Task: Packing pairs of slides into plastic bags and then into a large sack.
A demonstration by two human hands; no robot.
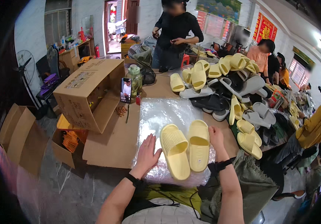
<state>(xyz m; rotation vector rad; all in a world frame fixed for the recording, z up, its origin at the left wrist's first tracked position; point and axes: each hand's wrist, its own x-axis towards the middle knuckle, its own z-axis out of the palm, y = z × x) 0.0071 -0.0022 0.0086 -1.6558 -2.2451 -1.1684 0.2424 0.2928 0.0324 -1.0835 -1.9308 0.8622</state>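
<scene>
Head view, hands: L hand point(148, 155) lay palm-down on the clear plastic film point(156, 112), thumb out to the side; R hand point(216, 137) was curled by the R slide's toe end, can't tell if it pinched anything.
Yellow slides: L slide point(179, 166) & R slide point(199, 160) sat side by side on the film, soles down, toes facing away from wearer; L one a bit askew.
Risk: film looked slick, so a sideways push could've dragged the pair; uneven slide pile point(239, 86) might've slumped if R arm bumped it.
Edges: L slide's heel was close to near edge of film; phone point(125, 90) & carton point(74, 95) bounded far L.
Room: open film beyond the toes, bare cardboard point(108, 151) to L; R side tight, pile near.
</scene>
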